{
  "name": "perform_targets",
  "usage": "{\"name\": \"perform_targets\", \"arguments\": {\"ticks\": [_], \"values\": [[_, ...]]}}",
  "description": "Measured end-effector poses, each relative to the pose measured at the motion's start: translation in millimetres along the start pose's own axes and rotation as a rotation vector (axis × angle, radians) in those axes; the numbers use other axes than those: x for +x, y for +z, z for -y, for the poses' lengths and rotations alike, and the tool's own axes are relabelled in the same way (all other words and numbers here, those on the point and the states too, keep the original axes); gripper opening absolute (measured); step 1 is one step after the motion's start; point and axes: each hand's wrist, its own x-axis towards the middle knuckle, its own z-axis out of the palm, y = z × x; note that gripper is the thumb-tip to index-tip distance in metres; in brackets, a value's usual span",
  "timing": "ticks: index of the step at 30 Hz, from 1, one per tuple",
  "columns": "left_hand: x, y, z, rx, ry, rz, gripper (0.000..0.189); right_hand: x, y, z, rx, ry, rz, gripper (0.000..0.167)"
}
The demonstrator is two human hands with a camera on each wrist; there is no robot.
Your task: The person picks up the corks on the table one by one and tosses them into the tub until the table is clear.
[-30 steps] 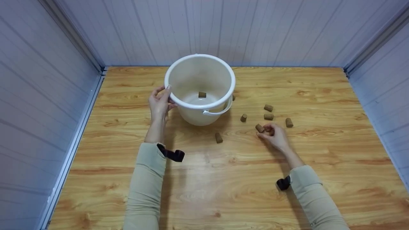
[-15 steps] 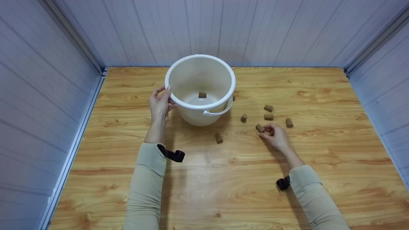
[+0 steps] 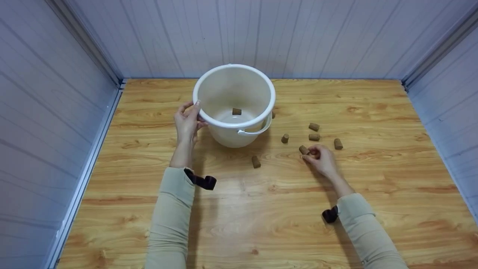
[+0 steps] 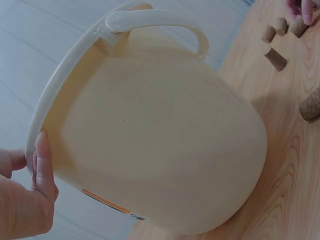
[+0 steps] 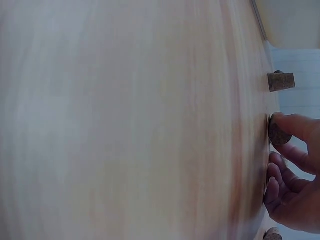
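Note:
A white plastic bucket point(image 3: 234, 136) stands upright toward the back of the table, its handle hanging at the front right. One cork stopper point(image 3: 236, 111) lies inside on its bottom. My left hand point(image 3: 186, 121) grips the rim at the left, thumb over the edge and fingers beneath the lip, as the left wrist view also shows. Right of the bucket, my right hand point(image 3: 322, 161) pinches a cork stopper point(image 3: 303, 150) between thumb and fingers, low at the tabletop. In the right wrist view the pinched cork point(image 5: 279, 131) shows its round end; the other fingers curl beneath it.
Several more corks lie about: one upright cork point(image 3: 285, 138), one in front of the bucket point(image 3: 255, 161), a pair behind the right hand, and another cork point(image 3: 338, 144) to its right. One is partly hidden behind the bucket. Panel walls point(image 3: 239, 33) enclose the wooden table point(image 3: 254, 224).

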Motion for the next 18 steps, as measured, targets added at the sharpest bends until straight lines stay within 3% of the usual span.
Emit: {"name": "perform_targets", "arguments": {"ticks": [6,8,13,14,18], "values": [[8.4,-2.0,8.3,-0.007,0.021,0.008,0.037,-2.8,-0.2,0.5,0.019,0.037,-0.005,0.028],[33.6,-10.7,26.9,-0.052,0.036,0.034,0.037,-3.6,-0.4,1.3,0.028,0.046,-0.002,0.029],[66.9,-22.9,49.6,-0.056,0.052,0.044,0.04,-4.2,0.6,2.7,0.038,0.046,-0.02,0.029],[60.3,-20.5,44.1,-0.027,0.045,0.025,0.042,-4.3,0.9,3.0,0.04,0.041,-0.025,0.029],[81.0,-27.1,57.2,-0.018,0.031,0.015,0.043,-4.3,2.0,6.5,0.059,0.03,-0.045,0.027]]}}
